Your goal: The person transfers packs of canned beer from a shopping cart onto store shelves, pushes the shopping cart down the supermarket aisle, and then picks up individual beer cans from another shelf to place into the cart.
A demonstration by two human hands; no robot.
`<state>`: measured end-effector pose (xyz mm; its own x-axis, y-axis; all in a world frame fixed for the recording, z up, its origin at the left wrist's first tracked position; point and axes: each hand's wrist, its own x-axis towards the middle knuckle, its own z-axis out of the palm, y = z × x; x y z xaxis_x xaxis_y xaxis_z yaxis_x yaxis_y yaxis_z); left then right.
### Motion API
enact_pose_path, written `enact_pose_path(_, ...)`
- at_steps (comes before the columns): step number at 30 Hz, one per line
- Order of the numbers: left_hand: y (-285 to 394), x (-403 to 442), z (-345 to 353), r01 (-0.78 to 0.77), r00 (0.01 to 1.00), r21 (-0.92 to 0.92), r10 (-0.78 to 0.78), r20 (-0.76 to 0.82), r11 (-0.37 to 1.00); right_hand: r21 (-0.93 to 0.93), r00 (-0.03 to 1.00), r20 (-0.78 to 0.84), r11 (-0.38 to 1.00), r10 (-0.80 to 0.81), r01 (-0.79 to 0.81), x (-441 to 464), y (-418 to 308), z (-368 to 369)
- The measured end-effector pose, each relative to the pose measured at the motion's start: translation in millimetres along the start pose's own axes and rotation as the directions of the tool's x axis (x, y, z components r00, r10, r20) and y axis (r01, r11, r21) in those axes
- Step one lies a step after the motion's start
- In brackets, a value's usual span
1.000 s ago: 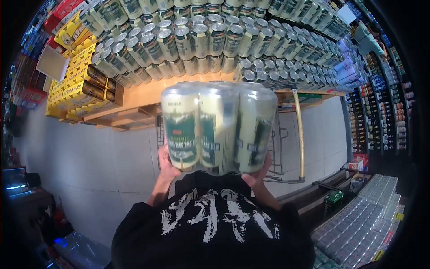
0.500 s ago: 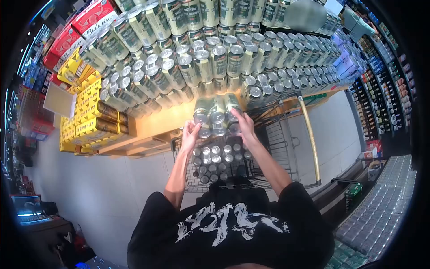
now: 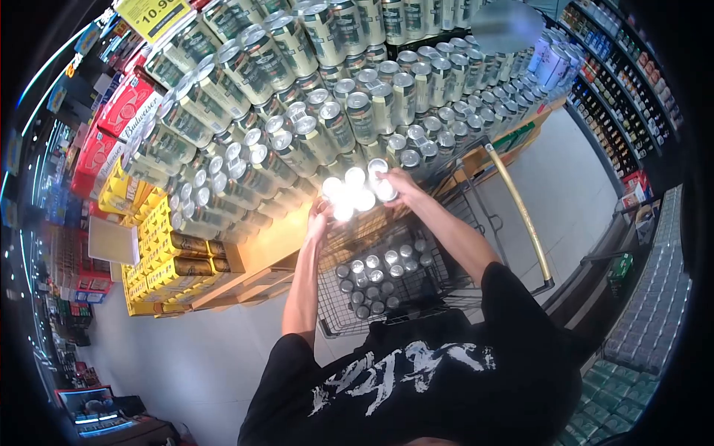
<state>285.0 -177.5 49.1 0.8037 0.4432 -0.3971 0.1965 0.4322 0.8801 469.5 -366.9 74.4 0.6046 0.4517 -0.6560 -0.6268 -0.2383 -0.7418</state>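
Holding one six-can pack [image 3: 359,192], head view. Our left hand [image 3: 319,218] and right hand [image 3: 399,186] curl partly closed on opposite sides; six lids [image 3: 355,177] glare. We have it by the wooden shelf [image 3: 277,245], near stacked cans [image 3: 360,117], beyond one cart [image 3: 330,306].

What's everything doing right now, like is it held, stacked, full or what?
Pack of cans: held, tops glaring white
Left hand: gripping the pack's left side
Right hand: gripping its right side
Cart: partly loaded
Cans in the cart: standing upright, tops up
Cans on display: stacked in tiers
Yellow packs: stacked
Red Budweiser boxes: stacked, looking closed
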Motion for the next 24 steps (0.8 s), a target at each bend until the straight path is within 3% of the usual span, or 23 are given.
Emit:
enact_pose_path(2, 16.1, -1.5, 10.2, 0.032, 0.999, 0.117, -0.028, -0.038, 0.993, 0.001, 1.000, -0.023, 1.000, 0.021, -0.021, 7.9, -3.2, -0.1)
enact_pose_path(6, 7.8, 23.5, -1.1, -0.037, 0.994, 0.234, 0.012, 0.105, 0.972, -0.162, 0.998, 0.019, 0.985, -0.057, 0.059, 9.9, -12.2, -2.2)
enact_pose_path(11, -0.9, 27.7, 2.8, -0.034, 0.998, 0.220, 0.022, 0.059, 0.975, -0.010, 0.987, -0.160, 1.000, -0.019, 0.017, -5.9, -3.4, -0.7)
enact_pose_path(14, -6.0, 35.0, 6.0, -0.077, 0.996, 0.194, 0.067, 0.054, 0.978, 0.177, 0.979, -0.109, 0.966, -0.173, 0.190, 16.1, 27.3, 5.4)
enact_pose_path(15, -6.5, 38.4, 9.0, -0.085, 0.996, 0.206, 0.077, 0.044, 0.975, 0.337, 0.991, -0.089, 0.933, -0.104, 0.129, 10.1, 26.4, 11.5)
enact_pose_path(18, -8.3, 49.8, 14.2, -0.074, 0.997, 0.211, 0.079, -0.013, 0.975, 0.531, 0.971, -0.218, 0.823, -0.096, 0.201, 17.5, 30.4, 22.3)
enact_pose_path(22, -8.9, 51.7, 11.7, -0.040, 0.999, 0.151, 0.040, 0.002, 0.988, 0.519, 0.978, -0.202, 0.842, -0.046, 0.147, 26.8, 31.5, 18.4)
enact_pose_path(24, -15.6, 45.4, 14.5, -0.075, 0.996, 0.088, 0.080, -0.048, 0.993, 0.393, 0.990, -0.141, 0.916, -0.028, 0.082, 29.9, 39.3, 10.0)
